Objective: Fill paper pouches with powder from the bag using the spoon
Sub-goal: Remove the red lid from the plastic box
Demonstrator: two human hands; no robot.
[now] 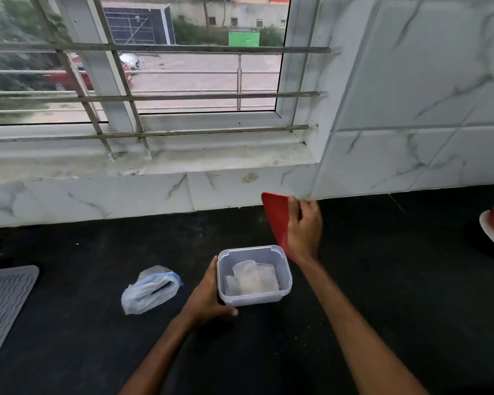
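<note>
Two things sit on the black bench [382, 280]: a clear container [253, 300] with paper pouches [251, 277] inside and, left of it, the plastic bag [150, 289]. The left hand [208, 295] grips the container's side; the right hand [304, 229] holds the red lid [277, 218] tilted.

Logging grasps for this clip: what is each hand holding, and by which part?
The left hand grips the clear plastic container by its left wall; the right hand holds the red lid by its right edge.
</note>
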